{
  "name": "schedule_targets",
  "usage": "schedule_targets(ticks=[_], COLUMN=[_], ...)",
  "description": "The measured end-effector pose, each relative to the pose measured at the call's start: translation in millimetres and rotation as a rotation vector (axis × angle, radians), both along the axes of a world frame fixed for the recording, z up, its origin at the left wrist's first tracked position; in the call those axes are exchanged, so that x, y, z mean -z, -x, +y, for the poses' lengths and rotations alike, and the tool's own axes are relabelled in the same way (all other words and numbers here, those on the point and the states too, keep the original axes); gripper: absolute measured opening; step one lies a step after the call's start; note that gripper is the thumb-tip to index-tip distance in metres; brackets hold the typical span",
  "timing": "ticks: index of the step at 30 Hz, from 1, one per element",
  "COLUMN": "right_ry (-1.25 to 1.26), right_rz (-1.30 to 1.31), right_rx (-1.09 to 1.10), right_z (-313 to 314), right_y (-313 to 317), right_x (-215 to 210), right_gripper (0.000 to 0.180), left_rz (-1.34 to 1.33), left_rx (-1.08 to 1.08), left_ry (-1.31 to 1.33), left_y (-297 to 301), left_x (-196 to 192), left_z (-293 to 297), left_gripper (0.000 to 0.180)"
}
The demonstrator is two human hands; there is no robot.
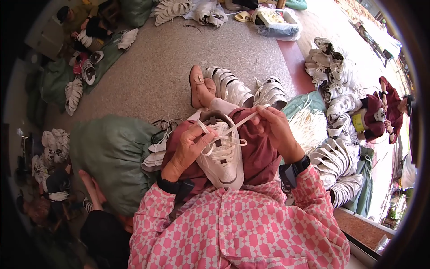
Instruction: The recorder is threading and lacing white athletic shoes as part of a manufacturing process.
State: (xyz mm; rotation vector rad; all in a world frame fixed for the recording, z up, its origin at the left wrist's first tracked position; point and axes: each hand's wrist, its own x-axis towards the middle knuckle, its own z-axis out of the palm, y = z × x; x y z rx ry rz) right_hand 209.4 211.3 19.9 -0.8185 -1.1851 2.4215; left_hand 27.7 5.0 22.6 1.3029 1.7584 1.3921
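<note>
Pale shoe pile [56, 145]: lay far out to the left of the left hand, beside a seated co-worker.
Green sack [112, 157]: bulged on the near side of that pile, between it and the left hand.
Left hand [190, 145]: pinched a stretch of white lace between thumb and fingers, over the left edge of the shoe.
White shoe [227, 168]: sat on the lap between the two hands — toe toward the body, heel opening away — its lacing partly threaded, with a loop standing out toward the right.
Nested pale uppers [229, 87]: lay on the floor beyond both hands, past the shoe's heel.
White lace [238, 124]: ran in a straight line from the shoe up to the right hand.
Right hand [275, 127]: gripped that lace in its fingertips, raised just right of the shoe.
Loose white laces [309, 127]: spread in a heap just right of the right hand.
Stacked pale uppers [336, 159]: stood in rows farther right of the right hand.
Co-worker in maroon [396, 110]: sat well out to the right of the right hand.
</note>
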Motion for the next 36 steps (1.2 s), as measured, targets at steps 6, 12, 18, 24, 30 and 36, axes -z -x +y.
schedule_targets(ticks=[6, 12, 18, 24, 30, 36], right_ry=[-0.349, -0.437, -0.386, -0.384, -0.381, -0.439], right_rz=[-0.048, 0.222, 0.186, 0.179, 0.168, 0.181], right_rx=[0.005, -0.14, -0.217, -0.205, -0.217, -0.303], right_z=[-9.9, -30.3, -32.9, -32.6, -36.0, -32.7], right_y=[3.1, 23.6, 34.4, 34.4, 30.8, 16.9], right_x=[-26.8, -65.5, -73.2, -71.8, -80.5, -78.9], right_gripper=[0.028, 0.024, 0.025, 0.026, 0.025, 0.02], left_rz=[0.214, 0.254, -0.237, -0.53, -0.585, -0.294], left_rx=[0.076, 0.189, 0.275, 0.45, 0.496, 0.328], left_ry=[0.127, 0.251, 0.059, 0.163, 0.234, 0.159], left_y=[-3.4, 6.0, 3.8, 18.8, 22.6, 22.7], left_x=[-15.9, 1.8, -13.0, -17.9, -20.3, -9.4], left_z=[11.1, 16.5, 12.5, 14.2, 18.1, 21.1], left_gripper=[0.035, 0.045, 0.062, 0.069, 0.059, 0.069])
